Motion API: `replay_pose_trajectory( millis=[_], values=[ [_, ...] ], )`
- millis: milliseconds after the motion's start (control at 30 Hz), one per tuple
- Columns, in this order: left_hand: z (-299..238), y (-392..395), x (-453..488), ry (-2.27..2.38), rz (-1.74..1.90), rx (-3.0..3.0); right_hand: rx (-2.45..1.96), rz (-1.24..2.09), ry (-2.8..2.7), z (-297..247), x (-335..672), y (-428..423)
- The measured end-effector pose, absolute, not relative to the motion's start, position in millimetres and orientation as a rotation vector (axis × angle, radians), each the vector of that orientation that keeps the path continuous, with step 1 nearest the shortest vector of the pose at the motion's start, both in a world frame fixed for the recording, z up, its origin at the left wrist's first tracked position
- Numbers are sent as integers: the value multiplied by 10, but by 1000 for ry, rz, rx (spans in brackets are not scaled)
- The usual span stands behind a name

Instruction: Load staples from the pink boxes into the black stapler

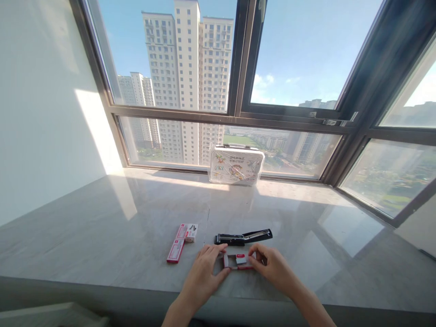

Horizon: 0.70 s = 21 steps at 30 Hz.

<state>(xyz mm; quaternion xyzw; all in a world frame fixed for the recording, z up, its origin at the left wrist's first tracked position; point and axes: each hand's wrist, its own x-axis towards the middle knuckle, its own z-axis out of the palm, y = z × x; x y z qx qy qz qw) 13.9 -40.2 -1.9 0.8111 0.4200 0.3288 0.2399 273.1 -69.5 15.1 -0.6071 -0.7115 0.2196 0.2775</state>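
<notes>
My left hand [203,271] and my right hand [272,268] both pinch a small red-and-white staple box [239,261] low over the stone sill, one hand at each end. Their fingers are closed on its edges. Just beyond the box lies a black stapler [243,237], swung open flat. To the left lie a long red-and-white box [176,249] and a smaller white box [191,232], touching each other.
The grey marble window sill [119,236] runs wide to both sides. A white printed case with a handle [236,164] stands against the window glass at the back. A white wall closes the left side; dark window frames angle in on the right.
</notes>
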Motion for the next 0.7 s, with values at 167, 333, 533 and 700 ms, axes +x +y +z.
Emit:
replay_pose_trajectory(
  millis=[167,333,533,700],
  values=[
    [-12,-420,194,1264,898,2146,-1646,672,-1932,85,2788,-751],
    [-30,-477,372,1260,928,2161,-1675,653,-1976,178,2674,-741],
    [-33,-231,323,1469,990,2109,-1640,564,-2032,251,2440,-694],
    [-85,-71,341,1556,837,2149,-1581,568,-2039,254,2242,-557]
  ],
)
